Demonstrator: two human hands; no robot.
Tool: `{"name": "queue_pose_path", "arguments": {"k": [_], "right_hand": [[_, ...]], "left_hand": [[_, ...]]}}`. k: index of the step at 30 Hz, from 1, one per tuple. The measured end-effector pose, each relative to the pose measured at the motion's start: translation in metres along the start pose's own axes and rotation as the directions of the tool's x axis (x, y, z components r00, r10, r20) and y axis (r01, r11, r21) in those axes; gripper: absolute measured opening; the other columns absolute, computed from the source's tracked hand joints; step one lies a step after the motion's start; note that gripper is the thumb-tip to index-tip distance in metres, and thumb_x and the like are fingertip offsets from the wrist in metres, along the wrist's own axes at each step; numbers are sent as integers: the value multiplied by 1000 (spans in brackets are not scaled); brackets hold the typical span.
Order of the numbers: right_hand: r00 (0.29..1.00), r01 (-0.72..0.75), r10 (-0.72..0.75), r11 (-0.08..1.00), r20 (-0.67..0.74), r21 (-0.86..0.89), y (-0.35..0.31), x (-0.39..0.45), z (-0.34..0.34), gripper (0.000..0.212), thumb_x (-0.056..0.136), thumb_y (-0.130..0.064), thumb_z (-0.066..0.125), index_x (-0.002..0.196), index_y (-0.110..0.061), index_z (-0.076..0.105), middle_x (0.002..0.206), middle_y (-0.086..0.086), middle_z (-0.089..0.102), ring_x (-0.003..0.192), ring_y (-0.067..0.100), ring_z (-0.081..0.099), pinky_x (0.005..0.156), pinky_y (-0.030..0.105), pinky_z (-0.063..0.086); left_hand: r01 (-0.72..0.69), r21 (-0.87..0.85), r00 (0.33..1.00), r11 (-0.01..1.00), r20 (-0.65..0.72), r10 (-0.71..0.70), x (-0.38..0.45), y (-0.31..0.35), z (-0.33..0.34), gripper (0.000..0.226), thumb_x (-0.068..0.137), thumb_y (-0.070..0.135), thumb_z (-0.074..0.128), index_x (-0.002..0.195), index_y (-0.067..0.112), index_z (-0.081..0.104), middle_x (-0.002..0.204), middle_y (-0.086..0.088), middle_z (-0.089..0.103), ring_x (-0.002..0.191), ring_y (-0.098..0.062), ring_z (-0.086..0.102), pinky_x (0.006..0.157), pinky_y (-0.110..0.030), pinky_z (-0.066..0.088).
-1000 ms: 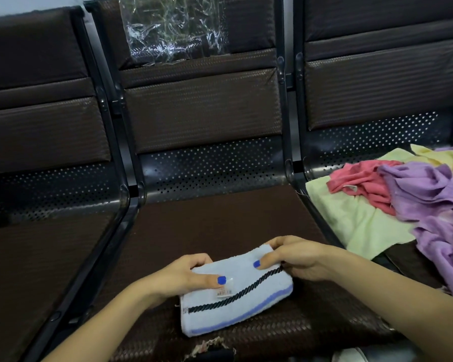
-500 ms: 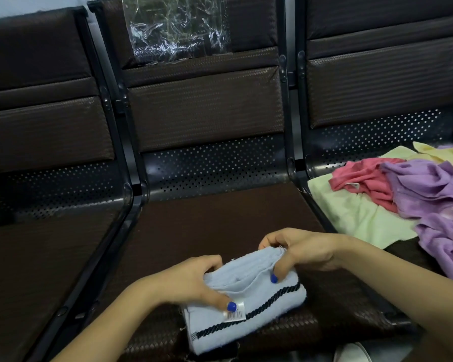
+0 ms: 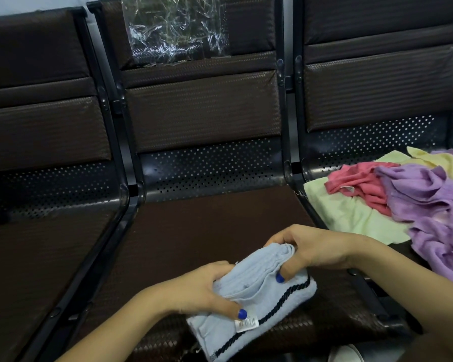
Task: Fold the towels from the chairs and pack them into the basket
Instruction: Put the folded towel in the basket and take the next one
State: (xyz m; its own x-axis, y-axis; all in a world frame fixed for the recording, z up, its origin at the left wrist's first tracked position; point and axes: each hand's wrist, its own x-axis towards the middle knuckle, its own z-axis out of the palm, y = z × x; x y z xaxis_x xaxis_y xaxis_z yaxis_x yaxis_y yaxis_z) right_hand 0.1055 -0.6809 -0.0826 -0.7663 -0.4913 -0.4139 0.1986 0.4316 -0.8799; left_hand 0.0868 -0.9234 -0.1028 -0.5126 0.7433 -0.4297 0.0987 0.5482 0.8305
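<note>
On the middle brown waiting-room seat, a soft, floppy, lightweight blue towel is pinched at opposite folded edges by the left hand and right hand, probably best gripped there so layers aren't lost.

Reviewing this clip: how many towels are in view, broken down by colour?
Light blue towel, gripped by the left hand and right hand: 1
Pink towel: 1
Purple towels: at least 1; the heap hides any seam between pieces
Pale yellow-green towels: at least 1; partly covered
Total: at least 4
</note>
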Motion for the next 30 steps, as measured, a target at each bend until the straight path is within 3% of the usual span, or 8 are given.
{"name": "queue_pose_path", "arguments": {"k": [2,6,11,17,20,24,28,30], "right_hand": [[1000,-2,3,999,12,-41,-1,-3,0,28,75,11,69,102,0,67,98,10,72,89,17,68,78,28,55],[998,54,-51,996,45,-67,-6,-7,3,29,74,11,70,93,-11,67,89,-3,70,84,10,66,75,26,53],[996,80,-78,996,53,-31,-4,-12,-4,29,74,3,72,87,-22,66,90,-3,67,87,14,64,81,42,51],[970,118,-160,968,-184,-223,-7,-20,-16,35,71,1,76,93,-19,59,88,-9,62,79,2,58,71,24,49],[942,171,-214,969,-259,-179,-7,-24,-20,40,70,6,76,94,-17,54,85,-10,62,73,1,56,64,19,46],[916,266,-277,961,-291,-78,-9,-35,-27,43,70,17,71,91,-12,47,77,-11,60,69,3,54,60,19,46],[871,444,-391,886,-297,134,-16,-53,-37,45,57,6,77,88,-19,56,95,9,61,84,19,60,65,25,54],[827,536,-451,814,-335,226,-18,-66,-43,45,49,2,78,83,-25,66,96,7,66,86,18,64,66,25,55]], "left_hand": [[25,79,999,997,28,-27,1,1,2,42,74,28,78,113,27,64,113,7,48,107,-5,54,91,-19,47],[29,42,993,999,112,-34,3,5,12,56,64,32,74,115,15,62,115,-4,60,107,-11,59,94,-29,49],[-105,312,987,944,-83,137,6,8,20,65,55,53,55,103,10,60,97,10,44,97,4,33,82,-4,30],[-248,384,876,889,-303,375,6,9,18,11,79,28,64,87,21,63,96,18,38,93,-4,46,77,-20,41],[-274,450,821,850,-351,451,8,16,17,17,77,31,61,83,47,56,97,18,39,92,-5,48,74,-21,41],[-285,423,764,860,-441,470,7,33,21,29,70,44,59,91,64,53,99,19,41,94,-9,49,71,-19,43],[-357,285,711,890,-535,456,8,58,27,45,65,33,72,99,56,55,97,19,48,93,-5,55,74,-14,45],[-363,107,738,926,-574,355,10,73,29,61,58,27,78,107,51,50,94,15,53,87,-4,58,76,-19,50]]}}
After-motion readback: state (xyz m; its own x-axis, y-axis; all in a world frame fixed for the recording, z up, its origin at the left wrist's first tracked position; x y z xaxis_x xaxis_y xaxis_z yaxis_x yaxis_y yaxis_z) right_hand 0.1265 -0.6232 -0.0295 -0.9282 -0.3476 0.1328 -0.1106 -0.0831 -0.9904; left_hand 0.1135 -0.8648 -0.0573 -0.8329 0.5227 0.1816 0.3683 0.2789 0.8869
